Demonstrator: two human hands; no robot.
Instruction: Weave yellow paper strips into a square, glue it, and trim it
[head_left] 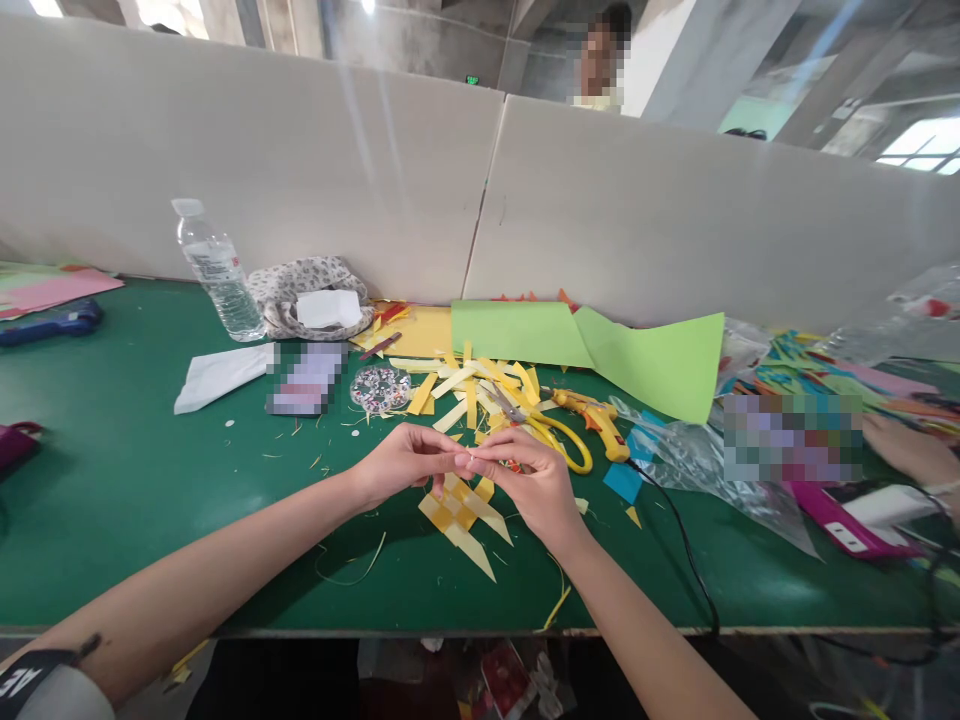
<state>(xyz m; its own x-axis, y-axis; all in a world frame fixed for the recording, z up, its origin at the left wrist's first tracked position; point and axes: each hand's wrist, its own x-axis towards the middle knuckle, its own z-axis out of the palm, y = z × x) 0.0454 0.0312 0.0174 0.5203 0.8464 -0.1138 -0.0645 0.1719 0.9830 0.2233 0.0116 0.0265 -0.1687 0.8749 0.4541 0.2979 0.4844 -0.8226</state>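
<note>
My left hand [409, 465] and my right hand [529, 475] meet fingertip to fingertip above the table, both in a pinch. A tiny pale bit shows between the fingertips, too small to name. Just below them is a woven paper piece [455, 517] in yellow and cream checks, with pointed strip ends toward me; the fingers partly cover its top. Behind the hands lie loose yellow and cream paper strips [472, 392] and yellow-handled scissors [559, 435]. A clear round case of small colourful bits [380, 389] sits left of the strips.
A yellow glue gun [600, 415] with a black cord lies to the right, near green paper sheets [652, 360] and a plastic bag [720, 470]. At the left stand a water bottle [217, 270] and a patterned pouch [311, 280]. Another person's hand [911, 445] is far right.
</note>
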